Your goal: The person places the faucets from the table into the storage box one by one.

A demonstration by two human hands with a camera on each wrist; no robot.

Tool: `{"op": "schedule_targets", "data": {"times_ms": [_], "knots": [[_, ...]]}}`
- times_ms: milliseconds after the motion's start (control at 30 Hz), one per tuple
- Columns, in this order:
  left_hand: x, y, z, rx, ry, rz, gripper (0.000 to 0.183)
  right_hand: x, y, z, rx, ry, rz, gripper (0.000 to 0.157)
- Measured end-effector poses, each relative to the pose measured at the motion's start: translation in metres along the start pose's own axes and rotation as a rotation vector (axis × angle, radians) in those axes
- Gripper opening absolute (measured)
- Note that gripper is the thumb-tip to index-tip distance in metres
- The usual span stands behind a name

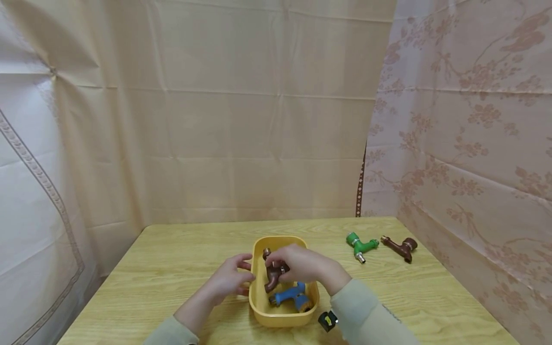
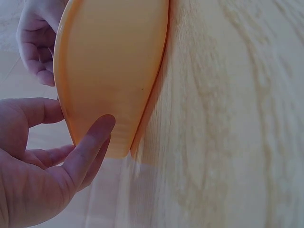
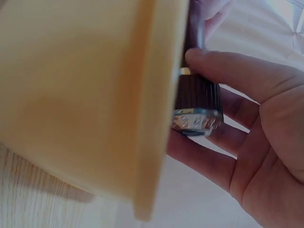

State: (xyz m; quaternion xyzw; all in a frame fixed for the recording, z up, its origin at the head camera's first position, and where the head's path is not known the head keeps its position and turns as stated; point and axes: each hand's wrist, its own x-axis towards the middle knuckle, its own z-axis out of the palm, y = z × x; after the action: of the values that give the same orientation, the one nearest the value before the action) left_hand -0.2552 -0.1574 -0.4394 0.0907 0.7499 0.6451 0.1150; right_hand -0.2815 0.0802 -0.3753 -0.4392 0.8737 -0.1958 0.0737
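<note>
My right hand (image 1: 299, 263) reaches into a yellow plastic tub (image 1: 280, 321) and grips a dark brown tap (image 1: 271, 280), its thumb and fingers around the handle end. In the right wrist view the tap's ribbed handle (image 3: 197, 92) shows between thumb and fingers, partly hidden by the tub's rim. A blue tap (image 1: 286, 293) lies at the near end of the tub. At the tub's left side, my left hand (image 1: 230, 278) has its fingers spread loosely, with fingertips right at the outer wall in the left wrist view.
Towards the right on the wooden table (image 1: 181, 268) lie a green tap (image 1: 363, 247) and another brown tap (image 1: 401, 248). A small black object with a yellow mark (image 1: 327, 321) lies by the tub's near right corner, close to the right sleeve. Curtains hang behind and beside the table.
</note>
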Motion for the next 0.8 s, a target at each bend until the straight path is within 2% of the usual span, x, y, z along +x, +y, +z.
{"op": "schedule_targets", "data": {"times_ms": [167, 633, 800], "knots": [[-0.001, 0.000, 0.000, 0.003, 0.001, 0.004, 0.073, -0.001, 0.000, -0.001, 0.038, 0.001, 0.002, 0.031], [-0.002, 0.000, 0.001, 0.013, 0.005, 0.003, 0.074, -0.006, 0.002, -0.010, -0.015, 0.038, 0.000, 0.036], [0.001, -0.002, 0.001, 0.012, 0.012, 0.006, 0.074, -0.011, 0.004, -0.018, -0.024, 0.079, 0.006, 0.036]]}}
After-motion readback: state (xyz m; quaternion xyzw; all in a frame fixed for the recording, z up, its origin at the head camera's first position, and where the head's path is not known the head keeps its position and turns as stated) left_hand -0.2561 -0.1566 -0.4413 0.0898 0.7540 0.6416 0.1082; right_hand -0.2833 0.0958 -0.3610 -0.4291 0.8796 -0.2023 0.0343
